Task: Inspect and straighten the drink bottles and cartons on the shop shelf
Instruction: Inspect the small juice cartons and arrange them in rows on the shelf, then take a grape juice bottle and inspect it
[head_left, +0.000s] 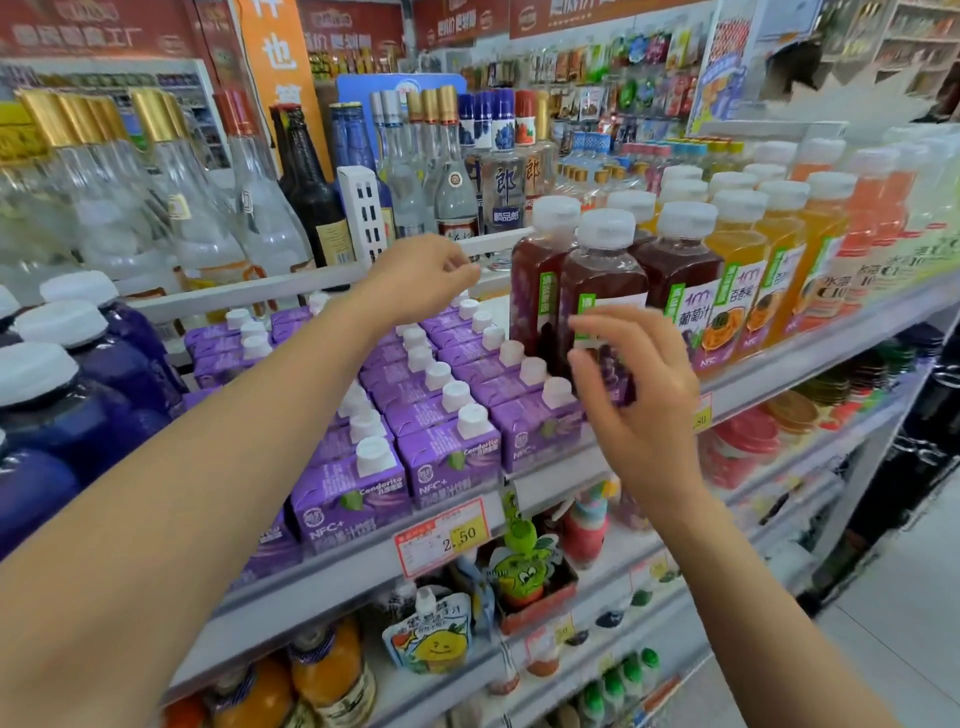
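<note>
- Purple rectangular juice cartons with white caps (447, 462): ranged in rows on the white metal shelf (322, 587), front row nearest.
- Right hand (639, 384): fingers spread, relaxed, nothing grasped.
- Dark-purple clear plastic bottle (602, 280), white cap: upright, long axis vertical, placed just beyond the right fingertips, beside the cartons.
- Left hand (426, 273): loosely curled, nothing held, over rear cartons, farther from the bottle.

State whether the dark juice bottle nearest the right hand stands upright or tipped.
Upright: the dark juice bottle has its white cap on top, sides parallel to neighbouring bottles.
</note>
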